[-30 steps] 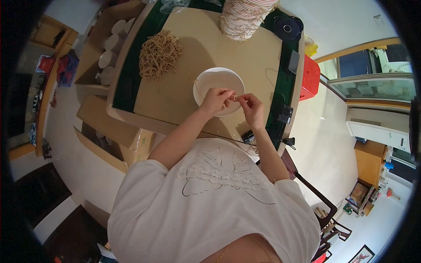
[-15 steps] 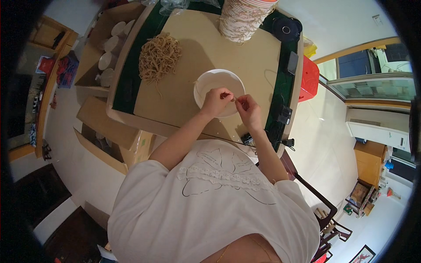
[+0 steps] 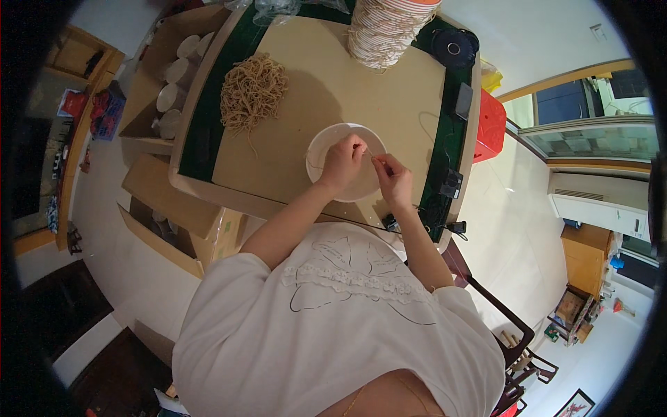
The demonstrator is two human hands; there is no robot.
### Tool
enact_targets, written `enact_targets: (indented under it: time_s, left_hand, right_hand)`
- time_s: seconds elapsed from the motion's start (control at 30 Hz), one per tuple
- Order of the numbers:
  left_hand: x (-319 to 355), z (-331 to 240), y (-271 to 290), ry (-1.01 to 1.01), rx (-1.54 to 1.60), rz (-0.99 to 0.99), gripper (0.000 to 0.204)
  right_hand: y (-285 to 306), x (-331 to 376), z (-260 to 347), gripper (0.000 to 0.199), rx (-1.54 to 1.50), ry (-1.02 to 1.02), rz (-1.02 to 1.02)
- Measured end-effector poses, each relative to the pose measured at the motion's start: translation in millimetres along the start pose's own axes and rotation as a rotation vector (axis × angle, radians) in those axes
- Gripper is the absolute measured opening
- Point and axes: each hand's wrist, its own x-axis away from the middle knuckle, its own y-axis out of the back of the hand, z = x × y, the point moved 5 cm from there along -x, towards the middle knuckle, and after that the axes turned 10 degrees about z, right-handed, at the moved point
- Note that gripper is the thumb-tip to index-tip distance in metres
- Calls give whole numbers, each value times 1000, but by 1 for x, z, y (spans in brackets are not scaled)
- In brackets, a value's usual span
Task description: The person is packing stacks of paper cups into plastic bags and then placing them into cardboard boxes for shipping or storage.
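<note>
A white paper bowl [image 3: 326, 142] lies on the tan board [image 3: 326, 90] in front of me. My left hand [image 3: 342, 165] and my right hand [image 3: 392, 179] hover over the bowl, fingertips close together. Between them they pinch a thin tan string [image 3: 368, 151] that stretches from one hand to the other. A loose heap of the same tan strings [image 3: 251, 92] lies on the board at the far left. A tall stack of paper bowls [image 3: 384, 26] stands at the far edge of the board.
The board rests on a green-topped table [image 3: 201, 125]. A phone [image 3: 463, 101], a roll of black tape [image 3: 453, 47], and a black adapter [image 3: 450, 186] sit along its right side. An open cardboard box with white cups [image 3: 174, 76] stands to the left, a red stool [image 3: 490, 125] to the right.
Both hands stay over the bowl; the right hand has drawn slightly away from the left, pulling the string out between them.
</note>
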Motion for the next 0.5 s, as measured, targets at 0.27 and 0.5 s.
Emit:
enact_targets:
  time_s: [0.27,0.5]
  left_hand:
    - [2,-13,1,-51,-225,-21,7]
    - [5,-47,13,-40,-36,62,10]
  right_hand:
    - [0,1,1,9,-24,21,-2]
    - [17,-1,19,10,5,59,16]
